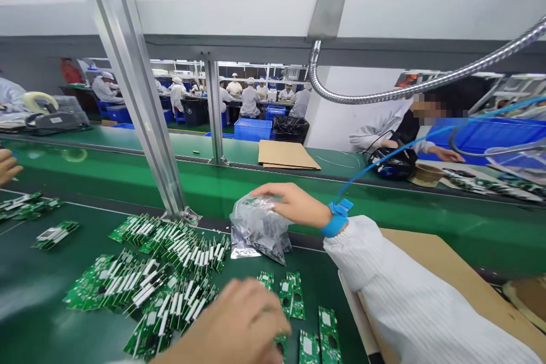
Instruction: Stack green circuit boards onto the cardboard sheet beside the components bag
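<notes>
The right hand (294,203) has closed its grip on the top of a clear bag (259,227), so the bag stands up on the green desk (51,307). The left hand (239,324) is near and blurry over green boards (170,273); I cannot tell its grip.

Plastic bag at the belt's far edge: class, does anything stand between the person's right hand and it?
Nothing visible does. The right hand already rests on top of the clear plastic bag, fingers curled over its gathered top. The piled circuit boards lie to the bag's left, out of the way.
</notes>
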`<state>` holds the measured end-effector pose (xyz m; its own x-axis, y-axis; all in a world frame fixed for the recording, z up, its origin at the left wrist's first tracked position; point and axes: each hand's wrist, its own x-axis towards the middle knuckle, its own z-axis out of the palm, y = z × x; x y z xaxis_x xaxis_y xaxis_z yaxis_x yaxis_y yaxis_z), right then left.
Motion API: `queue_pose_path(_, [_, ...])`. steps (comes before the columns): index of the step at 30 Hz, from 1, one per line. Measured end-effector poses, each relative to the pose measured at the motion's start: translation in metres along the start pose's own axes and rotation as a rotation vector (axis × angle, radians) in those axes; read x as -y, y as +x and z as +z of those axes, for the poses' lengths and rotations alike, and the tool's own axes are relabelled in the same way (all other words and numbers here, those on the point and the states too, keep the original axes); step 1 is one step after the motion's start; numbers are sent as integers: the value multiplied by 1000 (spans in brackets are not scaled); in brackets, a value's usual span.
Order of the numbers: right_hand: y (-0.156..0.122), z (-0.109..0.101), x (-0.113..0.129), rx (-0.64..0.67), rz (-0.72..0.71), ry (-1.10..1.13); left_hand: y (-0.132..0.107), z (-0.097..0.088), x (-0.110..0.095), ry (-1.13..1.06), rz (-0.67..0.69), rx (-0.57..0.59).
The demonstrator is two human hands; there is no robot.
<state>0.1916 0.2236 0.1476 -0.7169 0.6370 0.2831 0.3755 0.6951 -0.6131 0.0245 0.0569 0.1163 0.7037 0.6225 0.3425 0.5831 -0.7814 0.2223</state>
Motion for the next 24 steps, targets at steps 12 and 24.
queue_pose_path(12, [-16,7,26,137,130,-132,56,-13,78,542,-142,153])
queue_pose_path(24, [-126,49,-6,235,774,-272,12,52,-9,347,-504,177])
